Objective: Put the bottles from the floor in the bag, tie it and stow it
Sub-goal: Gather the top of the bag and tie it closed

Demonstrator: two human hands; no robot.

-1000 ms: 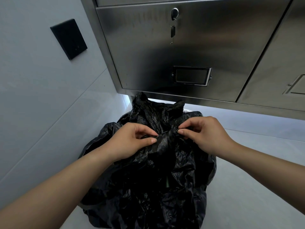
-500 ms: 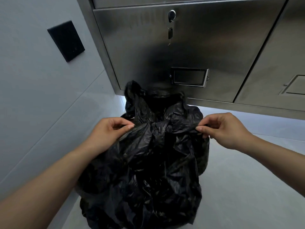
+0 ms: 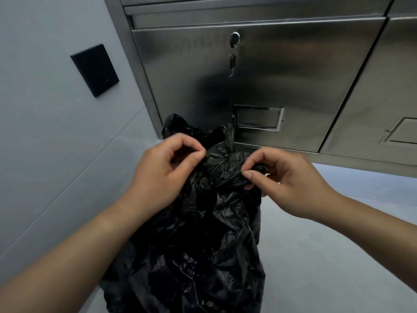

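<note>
Left hand (image 3: pixel 158 177), right hand (image 3: pixel 293 184) on bag (image 3: pixel 203 245)

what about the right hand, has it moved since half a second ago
Yes. The right hand has moved inward along the bag: its pinch sat below the right end of the label frame, now below its left part.

Black glossy bag (image 3: pixel 203 245); silver steel cabinet (image 3: pixel 282 75); black wall plate (image 3: pixel 94 70).

Single head-worn view, looking forward and down, close above hands (image 3: pixel 223 177); steel cabinet (image 3: pixel 259 71) just ahead
</note>
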